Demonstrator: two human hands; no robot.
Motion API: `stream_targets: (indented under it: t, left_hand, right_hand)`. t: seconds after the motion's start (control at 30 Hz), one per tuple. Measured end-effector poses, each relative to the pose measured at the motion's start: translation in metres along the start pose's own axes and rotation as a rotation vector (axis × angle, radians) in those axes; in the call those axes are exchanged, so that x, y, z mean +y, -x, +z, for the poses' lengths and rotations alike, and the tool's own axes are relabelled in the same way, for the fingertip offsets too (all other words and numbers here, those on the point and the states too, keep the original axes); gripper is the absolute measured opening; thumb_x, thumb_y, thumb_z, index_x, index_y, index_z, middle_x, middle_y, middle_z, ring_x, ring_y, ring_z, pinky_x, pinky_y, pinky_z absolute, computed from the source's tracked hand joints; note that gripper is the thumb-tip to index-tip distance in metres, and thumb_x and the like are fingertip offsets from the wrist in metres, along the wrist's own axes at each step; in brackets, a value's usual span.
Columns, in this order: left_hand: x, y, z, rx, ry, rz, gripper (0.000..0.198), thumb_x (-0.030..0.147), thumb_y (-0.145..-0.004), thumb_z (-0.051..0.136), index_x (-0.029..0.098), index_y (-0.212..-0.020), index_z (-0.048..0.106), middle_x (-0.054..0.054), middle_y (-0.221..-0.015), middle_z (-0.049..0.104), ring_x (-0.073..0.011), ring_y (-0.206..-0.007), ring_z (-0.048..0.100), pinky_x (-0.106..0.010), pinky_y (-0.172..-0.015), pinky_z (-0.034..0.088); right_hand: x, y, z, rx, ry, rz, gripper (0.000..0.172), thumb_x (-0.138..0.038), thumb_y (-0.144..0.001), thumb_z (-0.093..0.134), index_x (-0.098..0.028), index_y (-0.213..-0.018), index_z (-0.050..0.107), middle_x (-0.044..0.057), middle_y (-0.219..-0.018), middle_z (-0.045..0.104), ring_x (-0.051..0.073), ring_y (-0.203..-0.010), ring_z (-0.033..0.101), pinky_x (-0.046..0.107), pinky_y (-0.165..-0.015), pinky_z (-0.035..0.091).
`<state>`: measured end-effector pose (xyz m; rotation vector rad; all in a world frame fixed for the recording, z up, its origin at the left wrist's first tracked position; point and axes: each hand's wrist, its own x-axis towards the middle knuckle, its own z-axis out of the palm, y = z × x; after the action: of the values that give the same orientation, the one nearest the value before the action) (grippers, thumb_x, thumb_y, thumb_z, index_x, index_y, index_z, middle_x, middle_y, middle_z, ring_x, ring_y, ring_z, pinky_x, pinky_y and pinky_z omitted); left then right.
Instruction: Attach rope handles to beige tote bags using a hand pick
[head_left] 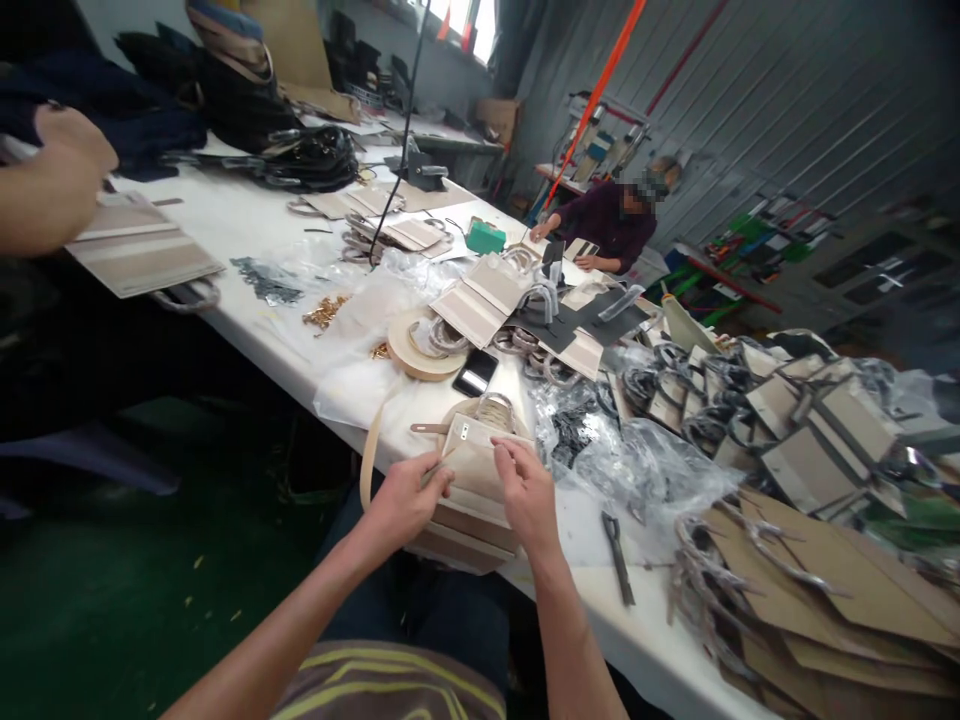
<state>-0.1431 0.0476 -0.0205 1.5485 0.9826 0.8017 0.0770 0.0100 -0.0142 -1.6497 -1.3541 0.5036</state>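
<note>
A beige striped bag panel (pixel 476 470) rests over my lap and the table edge, with a small metal fitting (pixel 466 431) in its upper left corner and a brown strap (pixel 429 428) sticking out to the left. Over the panel's left side, my left hand (pixel 409 495) is closed in a pinch on something thin, mostly hidden by the fingers. My right hand (pixel 527 490) lies over the panel's right side, thumb and forefinger pinched near its top; what they hold is too small to make out. Looped handles (pixel 495 408) show just behind the panel.
A phone (pixel 475 372), a tape roll (pixel 424 345) and brass-coloured pieces (pixel 325 313) lie ahead. Dark scissors or snips (pixel 618 558) and stacked brown panels (pixel 840 590) are at right. A co-worker's arm (pixel 52 190) enters at left; another person (pixel 607 225) works across the table.
</note>
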Motion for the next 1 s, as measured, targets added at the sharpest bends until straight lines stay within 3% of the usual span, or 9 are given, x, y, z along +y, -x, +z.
stream_targets:
  t: [0.13,0.33,0.53,0.73,1.0]
  left_hand:
    - [0.005,0.003,0.009,0.006,-0.011,-0.011,0.036,0.042,-0.106,0.058,0.021,-0.077,0.064,-0.002,-0.075,0.067,-0.0218,-0.077,0.063,-0.033,-0.076,0.042]
    - [0.000,0.011,0.023,0.077,-0.071,-0.086,0.037,0.046,-0.107,0.059,0.021,-0.080,0.066,-0.002,-0.075,0.069,-0.0229,-0.078,0.066,-0.033,-0.075,0.042]
    - [0.005,0.013,0.039,0.086,-0.293,-0.171,0.034,0.037,-0.113,0.051,0.021,-0.092,0.072,-0.007,-0.082,0.076,-0.0257,-0.081,0.073,-0.032,-0.070,0.039]
    - [0.026,-0.016,0.043,0.033,-0.608,-0.228,0.038,0.031,-0.117,0.043,0.017,-0.122,0.078,-0.019,-0.108,0.084,-0.0351,-0.106,0.083,-0.037,-0.083,0.052]
    - [0.018,-0.007,0.051,-0.010,-0.711,-0.218,0.044,0.038,-0.118,0.041,0.015,-0.117,0.078,-0.023,-0.104,0.083,-0.0393,-0.102,0.084,-0.043,-0.088,0.059]
  right_hand:
    - [-0.011,0.002,0.001,-0.140,-0.213,0.209,0.050,-0.064,-0.098,0.079,-0.019,-0.120,0.088,0.013,-0.113,0.086,0.028,-0.093,0.078,0.038,-0.080,0.062]
    - [-0.016,0.006,0.009,-0.067,-0.160,0.214,0.033,-0.053,-0.093,0.082,-0.020,-0.091,0.086,0.005,-0.080,0.079,0.020,-0.070,0.067,0.032,-0.067,0.054]
    - [-0.008,-0.016,0.013,-0.046,0.069,0.064,0.026,-0.043,-0.099,0.071,-0.022,-0.090,0.082,0.006,-0.089,0.081,0.023,-0.079,0.070,0.033,-0.075,0.054]
    - [0.017,-0.060,0.030,-0.108,0.311,-0.172,0.023,-0.032,-0.103,0.063,-0.021,-0.091,0.079,0.009,-0.095,0.080,0.026,-0.088,0.069,0.038,-0.088,0.052]
    - [0.031,-0.064,0.034,-0.140,0.325,-0.198,0.022,-0.032,-0.105,0.066,-0.022,-0.093,0.082,0.008,-0.099,0.079,0.024,-0.089,0.069,0.037,-0.088,0.053]
